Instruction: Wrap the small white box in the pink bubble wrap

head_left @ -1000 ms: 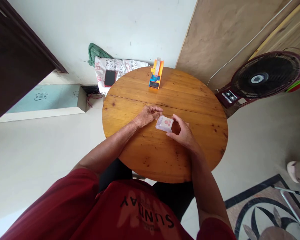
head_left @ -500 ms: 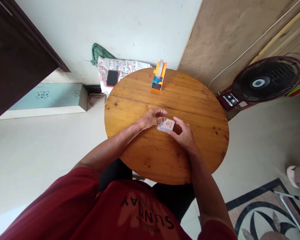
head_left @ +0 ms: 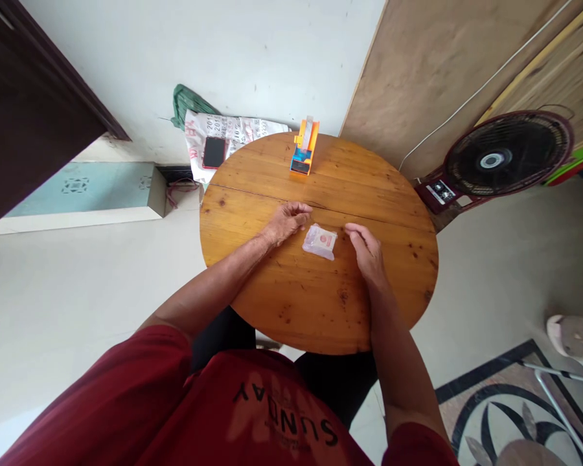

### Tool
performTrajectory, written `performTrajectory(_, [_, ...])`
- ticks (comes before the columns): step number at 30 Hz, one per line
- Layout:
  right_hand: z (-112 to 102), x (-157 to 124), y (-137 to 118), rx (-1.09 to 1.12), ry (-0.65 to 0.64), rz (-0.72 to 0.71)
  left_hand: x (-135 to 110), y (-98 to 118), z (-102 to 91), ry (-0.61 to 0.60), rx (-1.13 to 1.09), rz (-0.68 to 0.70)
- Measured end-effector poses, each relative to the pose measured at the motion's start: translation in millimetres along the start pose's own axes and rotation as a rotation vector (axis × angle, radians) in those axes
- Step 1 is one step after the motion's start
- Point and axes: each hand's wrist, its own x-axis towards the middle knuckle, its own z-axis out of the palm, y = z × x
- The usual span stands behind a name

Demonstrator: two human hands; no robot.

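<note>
A small pale block with red print, wrapped in a clear plastic bag [head_left: 320,242], lies flat on the round wooden table [head_left: 282,285]. To its upper left is my left hand [head_left: 287,222], fingers loosely bent and apart, with nothing visible in it. My right hand [head_left: 365,249] is on the other side, a short gap from the package, its fingers stretched out and holding nothing I can see. Neither hand touches the package. Beyond them, near the far edge of the table, stands an orange and blue tape dispenser [head_left: 305,150] with a roll of clear tape.
A phone [head_left: 214,153] rests on a printed white sack [head_left: 193,133] beyond the table's far left edge, beside a green bag [head_left: 189,103]. At the right stands a dark red fan [head_left: 500,158]. A wall is close behind the table.
Both hands have let go of the wrapped package and drawn apart, left hand up and leftward, right hand slightly to the right. The package now lies flat on the table.
</note>
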Motion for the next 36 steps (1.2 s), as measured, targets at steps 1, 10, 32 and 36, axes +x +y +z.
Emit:
performTrajectory(1, [3.7, 2.7, 5.5, -0.056, 0.069, -0.024, 0.7, 0.7, -0.8, 0.012, -0.005, -0.003])
performTrajectory(10, [10.9, 12.1, 24.1, -0.117, 0.197, -0.089, 6.0, 3.9, -4.2, 0.114, -0.089, -0.018])
performTrajectory(32, [15.3, 20.1, 38.7, -0.079, 0.286, -0.07, -37.6, 41.3, -2.3, 0.104, -0.21, 0.049])
performTrajectory(36, [15.4, 21.5, 40.0, -0.079, 0.302, -0.063, -114.8, 75.8, 14.2, -0.134, -0.086, 0.238])
